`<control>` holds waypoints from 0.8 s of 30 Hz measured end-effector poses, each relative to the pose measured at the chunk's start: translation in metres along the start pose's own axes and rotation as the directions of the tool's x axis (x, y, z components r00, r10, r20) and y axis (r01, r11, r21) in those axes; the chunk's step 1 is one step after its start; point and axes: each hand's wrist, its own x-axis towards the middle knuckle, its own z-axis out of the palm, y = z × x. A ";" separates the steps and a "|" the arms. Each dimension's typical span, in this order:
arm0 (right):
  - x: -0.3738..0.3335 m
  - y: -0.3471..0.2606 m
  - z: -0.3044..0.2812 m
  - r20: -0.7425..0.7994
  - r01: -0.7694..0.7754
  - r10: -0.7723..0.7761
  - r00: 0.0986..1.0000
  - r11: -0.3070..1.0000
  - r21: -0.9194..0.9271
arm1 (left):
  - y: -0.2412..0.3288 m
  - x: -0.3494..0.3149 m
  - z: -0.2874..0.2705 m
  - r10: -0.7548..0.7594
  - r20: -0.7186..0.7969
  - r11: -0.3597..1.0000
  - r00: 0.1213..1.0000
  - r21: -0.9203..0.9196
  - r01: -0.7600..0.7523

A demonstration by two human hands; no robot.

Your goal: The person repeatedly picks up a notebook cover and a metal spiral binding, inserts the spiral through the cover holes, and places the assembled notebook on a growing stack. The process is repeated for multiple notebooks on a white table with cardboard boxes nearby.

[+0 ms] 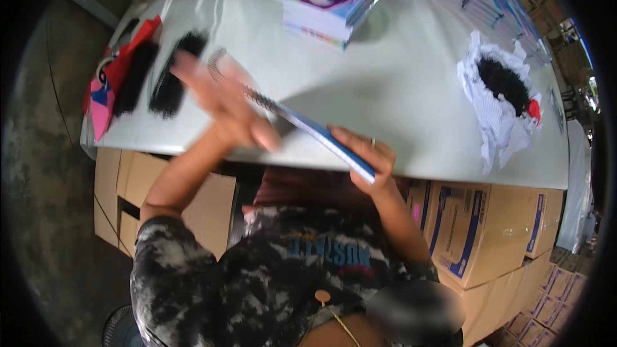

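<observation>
My right hand (pixel 373 154) grips one end of a thin book (pixel 328 138) with a blue cover edge, held tilted above the table. A dark spiral coil (pixel 260 97) runs along the book's far left part, and its loose end curls out past the book. My left hand (pixel 225 103) is beside that coil, smeared by motion, its fingers spread and apparently holding nothing. Left of it, bundles of black coils (pixel 175 77) lie on the table.
A stack of colourful books (pixel 331 0) stands on the white table (pixel 411 96). Rows of books (pixel 475 0) line the far edge. At right, a white cloth (pixel 479 90) holds black coils (pixel 504 83). Red and pink material (pixel 122 64) lies far left. Cardboard boxes (pixel 495 231) sit below.
</observation>
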 end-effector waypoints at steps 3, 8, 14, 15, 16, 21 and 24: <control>0.004 -0.003 0.004 0.011 -0.031 0.031 0.999 1.000 0.005 | 0.011 -0.001 0.012 -0.215 -0.015 0.967 0.977 -0.146 0.210; 0.001 0.005 0.002 -0.001 -0.049 0.049 0.999 0.998 -0.028 | 0.051 -0.034 0.005 0.226 0.072 0.950 0.972 -0.237 -0.203; 0.004 -0.003 0.010 0.002 -0.075 0.075 0.997 0.997 -0.018 | 0.061 -0.028 0.006 -0.118 0.247 0.933 0.962 -0.303 0.192; 0.000 0.002 0.007 -0.049 -0.124 0.123 0.991 0.992 -0.011 | 0.059 -0.018 0.003 0.015 0.172 0.942 0.985 -0.333 0.044; -0.003 0.002 0.006 -0.049 -0.095 0.093 0.994 0.995 -0.038 | 0.059 -0.008 -0.005 0.140 0.097 0.935 0.985 -0.341 -0.100; 0.004 -0.001 0.015 0.018 -0.029 0.029 0.999 1.000 0.006 | 0.009 -0.002 0.015 -0.228 -0.049 0.943 0.972 -0.261 0.208; 0.000 0.001 0.009 -0.055 -0.077 0.073 0.996 0.995 -0.062 | 0.058 -0.029 0.008 0.122 0.138 0.926 0.983 -0.373 -0.063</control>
